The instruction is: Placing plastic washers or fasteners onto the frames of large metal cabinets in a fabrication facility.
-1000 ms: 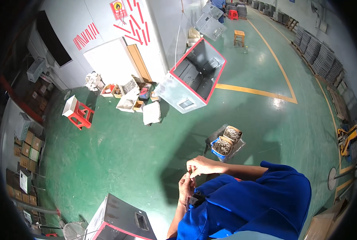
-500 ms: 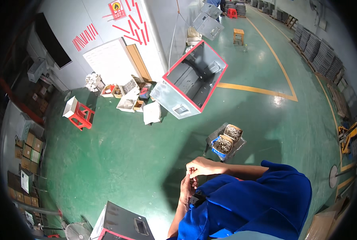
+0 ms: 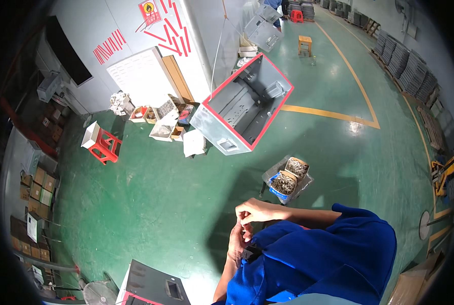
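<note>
My right hand point(image 3: 254, 210) meets my left hand point(image 3: 236, 241) in front of my blue work jacket point(image 3: 318, 249). Thumb and fingers are pinched together on each, and the fingertips touch or nearly touch. Anything between them is too small to make out. Just beyond my right forearm, two small boxes of little dark and pale parts point(image 3: 284, 184) rest on a low stool point(image 3: 270, 175). Farther off, a grey metal cabinet shell point(image 3: 221, 136) with a red-edged opening hangs tilted from a thin line.
Another red-edged grey cabinet point(image 3: 153, 284) is at the lower left, near a fan point(image 3: 100, 293). A red stool point(image 3: 104, 146) holding a white box stands at left. Open boxes point(image 3: 162, 131) line the wall. A wooden stool point(image 3: 304, 44) stands far off.
The hanging cabinet has turned slightly, its right corner shifting right and its lower end left. The lower-left cabinet has shifted a little left and down. My hands stay pinched, almost in place.
</note>
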Motion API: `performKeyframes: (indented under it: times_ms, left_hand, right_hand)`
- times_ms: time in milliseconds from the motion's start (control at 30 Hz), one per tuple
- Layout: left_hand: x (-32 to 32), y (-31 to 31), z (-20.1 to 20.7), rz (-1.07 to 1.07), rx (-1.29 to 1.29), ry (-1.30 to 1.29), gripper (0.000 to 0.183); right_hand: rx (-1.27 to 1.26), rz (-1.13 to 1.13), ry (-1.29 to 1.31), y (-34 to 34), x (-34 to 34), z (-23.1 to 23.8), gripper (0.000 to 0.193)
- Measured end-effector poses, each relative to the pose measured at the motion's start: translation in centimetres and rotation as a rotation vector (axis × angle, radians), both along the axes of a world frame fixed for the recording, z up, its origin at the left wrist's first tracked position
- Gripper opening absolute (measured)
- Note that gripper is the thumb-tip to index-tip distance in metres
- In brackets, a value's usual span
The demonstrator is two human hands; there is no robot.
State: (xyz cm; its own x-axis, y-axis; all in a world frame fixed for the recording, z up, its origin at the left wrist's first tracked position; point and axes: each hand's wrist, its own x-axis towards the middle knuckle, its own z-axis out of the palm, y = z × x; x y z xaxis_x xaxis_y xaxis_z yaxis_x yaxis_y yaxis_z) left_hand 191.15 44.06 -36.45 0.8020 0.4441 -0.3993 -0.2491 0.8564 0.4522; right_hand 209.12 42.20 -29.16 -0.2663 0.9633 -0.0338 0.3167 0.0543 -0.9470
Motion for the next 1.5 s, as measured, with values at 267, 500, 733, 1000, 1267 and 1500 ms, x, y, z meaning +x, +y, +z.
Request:
performKeyframes:
  times_ms: [267, 500, 733, 1000, 1267, 1500]
  left_hand:
    - [0.5, -0.2, 1.1, -0.016, 0.112, 0.077, 0.042]
    - [0.7, -0.6, 1.8, -0.055, 0.158, 0.089, 0.037]
    - [1.2, -0.9, 2.8, -0.013, 0.105, 0.036, 0.031]
    - [2.6, -0.6, 3.7, -0.035, 0.154, 0.139, 0.033]
    - [3.6, 0.3, 4.2, -0.046, 0.213, 0.289, 0.03]
    - [4.2, 2.1, 3.5, -0.02, 0.309, 0.394, 0.034]
  right_hand:
    - [-0.045, -0.023, 0.027, -0.5, 0.5, 0.4, 0.012]
    - [0.011, -0.029, 0.039, -1.0, 1.2, 0.1, 0.013]
    - [0.03, -0.046, 0.133, -1.6, 1.7, 1.0, 0.011]
    - [0.082, -0.128, 0.139, -2.5, 2.7, 1.0, 0.013]
    - [-0.056, -0.11, 0.168, -1.9, 3.5, 1.6, 0.012]
    - [0.012, -0.041, 0.038, 2.0, 4.9, 0.2, 0.01]
